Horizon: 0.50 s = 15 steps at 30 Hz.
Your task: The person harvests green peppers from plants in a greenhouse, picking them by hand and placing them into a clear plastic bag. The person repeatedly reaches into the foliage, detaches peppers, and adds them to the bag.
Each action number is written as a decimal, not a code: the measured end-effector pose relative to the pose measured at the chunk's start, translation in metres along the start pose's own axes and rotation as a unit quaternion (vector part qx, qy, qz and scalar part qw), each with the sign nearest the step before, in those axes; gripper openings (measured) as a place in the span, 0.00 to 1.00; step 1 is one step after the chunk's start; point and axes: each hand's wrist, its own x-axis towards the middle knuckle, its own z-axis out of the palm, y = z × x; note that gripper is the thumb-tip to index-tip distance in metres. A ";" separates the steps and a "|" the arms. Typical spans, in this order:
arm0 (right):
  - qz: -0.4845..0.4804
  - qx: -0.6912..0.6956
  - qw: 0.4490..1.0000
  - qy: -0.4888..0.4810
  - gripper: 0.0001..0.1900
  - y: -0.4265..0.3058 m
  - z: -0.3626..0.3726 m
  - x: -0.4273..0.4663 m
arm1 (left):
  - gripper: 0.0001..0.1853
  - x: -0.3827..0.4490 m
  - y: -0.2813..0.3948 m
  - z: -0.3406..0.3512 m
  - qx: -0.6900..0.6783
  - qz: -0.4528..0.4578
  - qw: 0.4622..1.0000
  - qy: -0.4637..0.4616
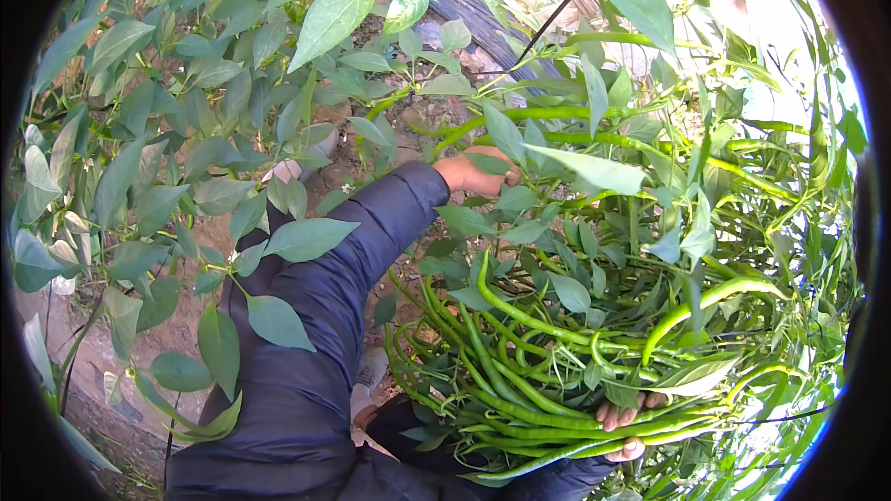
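Observation:
A large bundle of long green chili peppers (529, 396) lies across the person's front at the lower right. My right hand (623, 424) has its fingertips over the peppers' stem ends and the thumb beneath; this hand belongs to the sleeve at the bottom edge, though which arm it is rests on its place at the right. My left hand (484, 170) reaches forward in a dark padded sleeve (313, 299) into a pepper plant (578, 236). Leaves partly cover its fingers, so what they touch is hidden. Long peppers (578, 113) hang just beyond that hand.
Leafy pepper plants (174, 188) stand close on the left, some leaves near the camera. Bare soil (411, 122) shows between the rows, with dark sheeting (473, 21) farther off. Thin dark cords (567, 3) cross the foliage. Shoes (372, 369) show below.

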 end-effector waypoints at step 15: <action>0.002 0.018 1.000 -0.010 0.30 0.001 -0.001 -0.002 | 0.10 0.003 0.016 -0.071 0.014 -0.162 0.986 -0.045</action>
